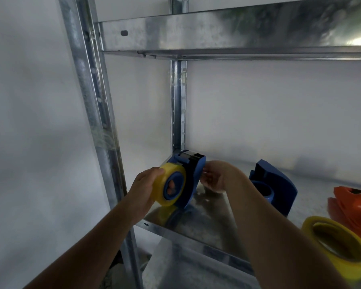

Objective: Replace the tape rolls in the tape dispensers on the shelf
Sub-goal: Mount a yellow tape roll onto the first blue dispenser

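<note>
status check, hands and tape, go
Left hand grips yellow tape roll on blue dispenser. Right hand steadies the dispenser. Nothing blocking.

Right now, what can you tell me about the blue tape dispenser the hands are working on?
The blue tape dispenser looks like moulded plastic, with a serrated metal cutter and a dark roller at its top end. It stands tilted at the left end of the metal shelf, next to the rear upright. A clear yellowish tape roll sits on its round blue hub. The left hand grips that roll from the left; the right hand holds the dispenser's right side.
</note>
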